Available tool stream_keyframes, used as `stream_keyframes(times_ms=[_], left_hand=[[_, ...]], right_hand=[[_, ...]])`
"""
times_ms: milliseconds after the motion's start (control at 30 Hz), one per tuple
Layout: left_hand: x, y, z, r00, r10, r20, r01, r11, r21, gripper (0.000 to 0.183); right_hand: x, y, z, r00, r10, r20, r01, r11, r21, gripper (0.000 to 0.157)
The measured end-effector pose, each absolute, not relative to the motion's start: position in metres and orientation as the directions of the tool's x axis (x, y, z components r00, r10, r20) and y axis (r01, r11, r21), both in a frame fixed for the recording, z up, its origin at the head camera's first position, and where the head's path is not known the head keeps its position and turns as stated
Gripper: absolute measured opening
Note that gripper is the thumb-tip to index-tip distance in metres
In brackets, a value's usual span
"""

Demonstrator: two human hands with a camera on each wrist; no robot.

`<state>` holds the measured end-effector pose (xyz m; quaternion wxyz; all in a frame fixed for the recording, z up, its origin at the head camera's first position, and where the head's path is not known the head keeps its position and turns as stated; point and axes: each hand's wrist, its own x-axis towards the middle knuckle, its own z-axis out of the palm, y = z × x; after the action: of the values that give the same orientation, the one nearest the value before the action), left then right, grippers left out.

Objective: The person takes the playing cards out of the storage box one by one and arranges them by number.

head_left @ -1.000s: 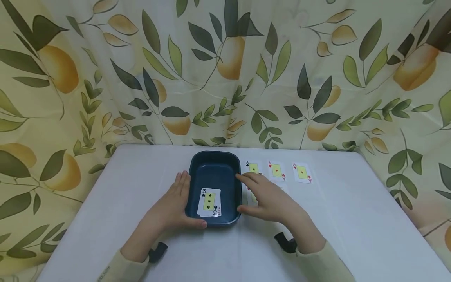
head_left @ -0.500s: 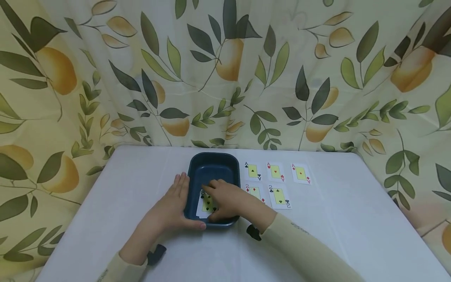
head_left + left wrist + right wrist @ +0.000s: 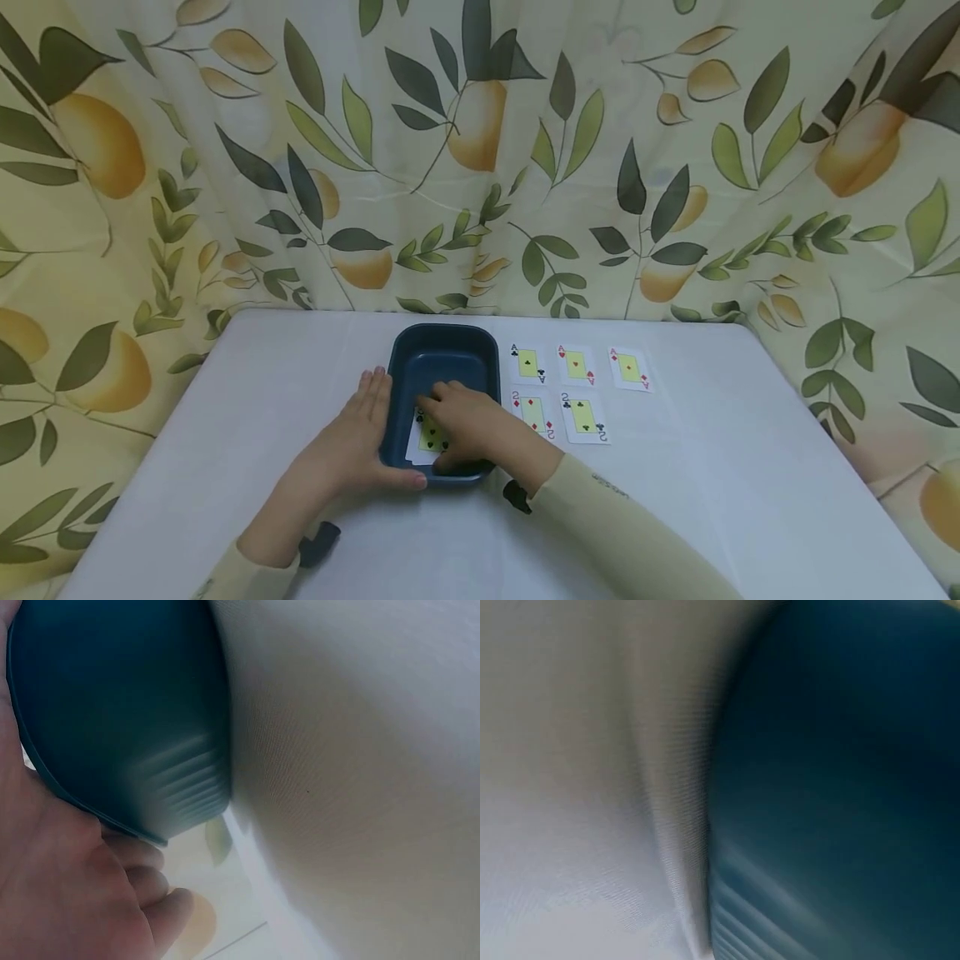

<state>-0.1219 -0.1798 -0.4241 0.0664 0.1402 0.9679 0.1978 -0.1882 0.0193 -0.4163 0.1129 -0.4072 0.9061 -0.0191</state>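
A dark blue rectangular tray (image 3: 444,335) stands on the table, with a small stack of playing cards (image 3: 417,454) at its near end. My left hand (image 3: 341,442) rests along the tray's left side, fingers straight and thumb on the near rim. In the left wrist view the left hand (image 3: 67,877) lies against the tray's rim (image 3: 64,796). Reaching over the right rim, my right hand (image 3: 468,427) bends its fingers and thumb around the top card's edges and covers its right part. The right wrist view shows only the tray's outer wall (image 3: 832,795) and the cloth.
To the tray's right lie two rows of face-up cards. The far row has an ace of clubs (image 3: 528,365), an ace of hearts (image 3: 576,365) and an ace of diamonds (image 3: 630,369). Nearer are a two of diamonds (image 3: 532,414) and a two of clubs (image 3: 584,417).
My right hand has moved from the tray's right rim into the tray, onto the cards, uncovering the near row of twos. The left hand stays against the tray.
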Motion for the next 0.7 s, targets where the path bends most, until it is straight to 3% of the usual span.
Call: stream_keyframes(times_ms=[167, 700], left_hand=[[-0.1207, -0.1831, -0.4237, -0.955, 0.290, -0.068, 0.240, 0.883, 0.403, 0.148], [-0.1211, -0.1784, -0.4251, -0.954, 0.290, -0.076, 0.240, 0.891, 0.385, 0.148]], right_hand=[[-0.1887, 0.0136, -0.4169, -0.644, -0.737, -0.203, -0.726, 0.673, -0.140, 0.085], [-0.1920, 0.0196, -0.4183, -0.648, -0.731, -0.213, -0.709, 0.681, -0.181, 0.094]])
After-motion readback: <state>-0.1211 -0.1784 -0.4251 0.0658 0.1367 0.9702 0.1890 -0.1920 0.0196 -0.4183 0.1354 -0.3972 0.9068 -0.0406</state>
